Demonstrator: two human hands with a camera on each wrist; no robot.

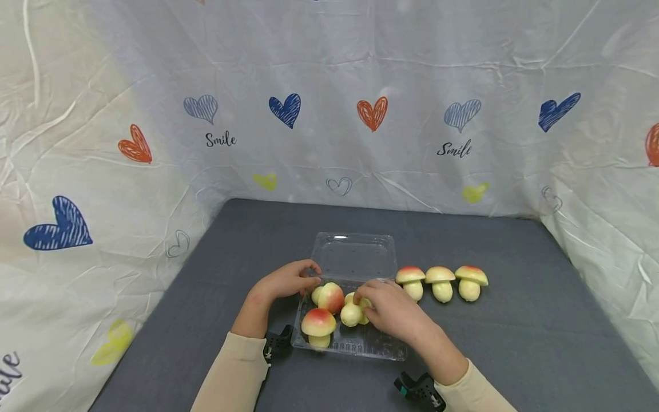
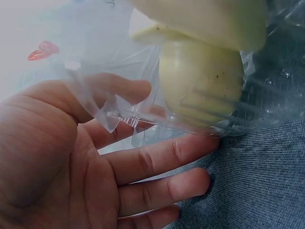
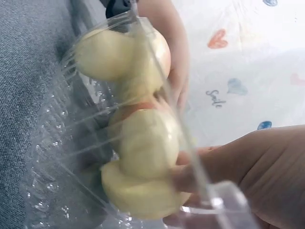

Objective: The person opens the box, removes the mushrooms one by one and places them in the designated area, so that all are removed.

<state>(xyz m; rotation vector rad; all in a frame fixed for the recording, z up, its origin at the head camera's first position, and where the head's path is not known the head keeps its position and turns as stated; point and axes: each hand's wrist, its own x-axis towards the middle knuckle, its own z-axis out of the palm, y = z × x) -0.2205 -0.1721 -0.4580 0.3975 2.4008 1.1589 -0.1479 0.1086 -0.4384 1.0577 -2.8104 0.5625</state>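
pinching mushroom (image 1: 355, 313), axis sideways, stem (image 3: 148, 136) leftward

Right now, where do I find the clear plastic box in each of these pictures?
Head: the clear plastic box lies just below centre, its lid open behind.
Left wrist: the box takes the upper middle and right.
Right wrist: the box spans the left and middle, partly blurred.
Shared landmark: the grey cloth under it, seen in all three views.

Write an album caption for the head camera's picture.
Right hand holding a mushroom-shaped piece in a clear box, left hand at its side, three similar pieces lined up outside.
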